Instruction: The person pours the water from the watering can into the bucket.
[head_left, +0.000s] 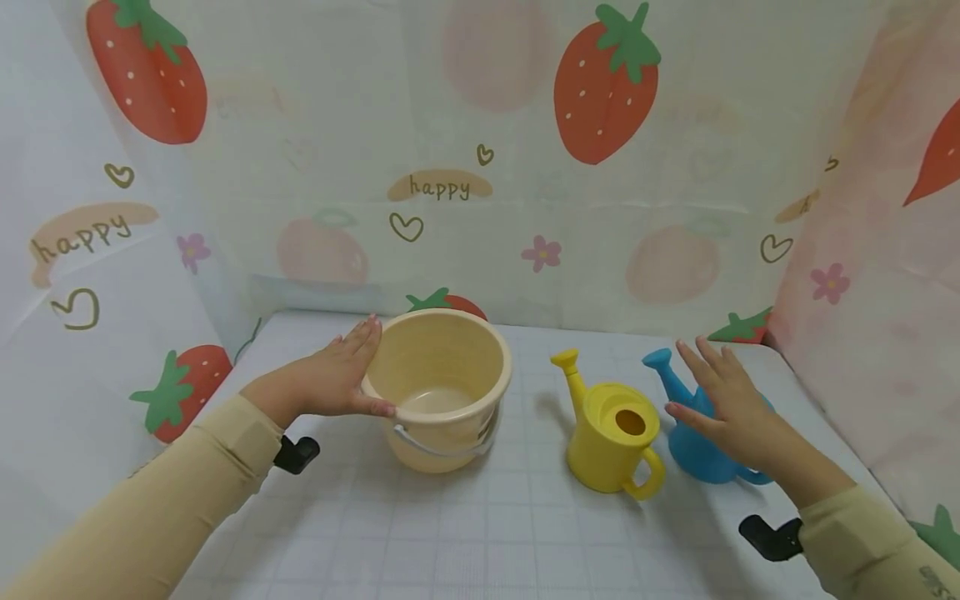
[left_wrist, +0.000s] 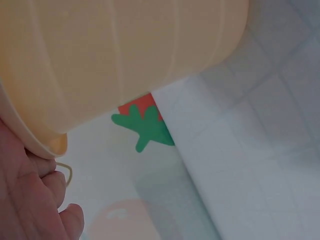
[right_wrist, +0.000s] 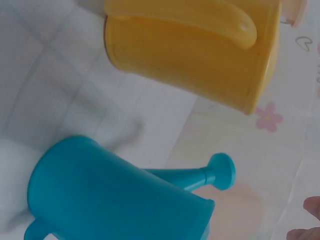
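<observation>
A pale peach plastic bucket (head_left: 480, 354) with a wire handle stands upright left of centre on the table. My left hand (head_left: 352, 375) rests against its left side, with straight fingers along the wall and the thumb on the front rim. The left wrist view has the bucket wall (left_wrist: 125, 60) close up beside my left hand (left_wrist: 35, 200). A yellow watering can (head_left: 611, 433) stands to the bucket's right, and a blue watering can (head_left: 693, 454) stands beyond it. My right hand (head_left: 712, 392) hovers over the blue can with fingers spread, holding nothing. The right wrist view shows the blue can (right_wrist: 110, 200) and yellow can (right_wrist: 190, 55).
A white grid-patterned cloth (head_left: 480, 525) covers the table. Strawberry-print sheets (head_left: 525, 167) wall it in at the back, left and right. The front of the table is bare cloth.
</observation>
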